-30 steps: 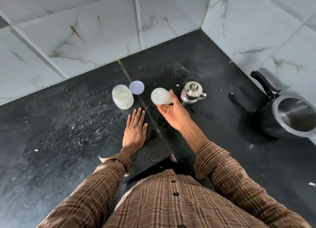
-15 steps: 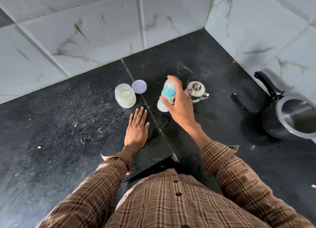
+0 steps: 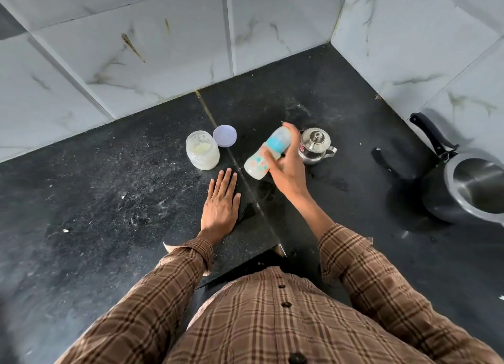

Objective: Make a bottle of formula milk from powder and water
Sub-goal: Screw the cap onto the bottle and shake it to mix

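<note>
I see my right hand (image 3: 286, 170) curled around the baby bottle (image 3: 268, 153), with the fingers wrapped over its upper half near the blue collar. The bottle is lifted off the black surface (image 3: 109, 200) and tilted, its cap end pointing away from me toward the wall and its base toward my left hand. Milky white liquid sits in the lower part of the bottle.

I take the bottle as my landmark. Just to its right, behind my fingers, stands the small steel kettle (image 3: 315, 145) with its lid on; I cannot tell if the hand touches it. To the left of the bottle stands the powder jar (image 3: 202, 154), uncovered, with pale powder inside. Its lilac lid (image 3: 224, 136) lies flat on the surface, just beside the jar, between the jar and the bottle but further back. Below the bottle, nearer to me, my left hand (image 3: 221, 207) lies flat on the surface, fingers straight and close together, holding nothing. Far to the right of the bottle, well apart, sits a pressure cooker (image 3: 469, 189) with a black handle.
</note>
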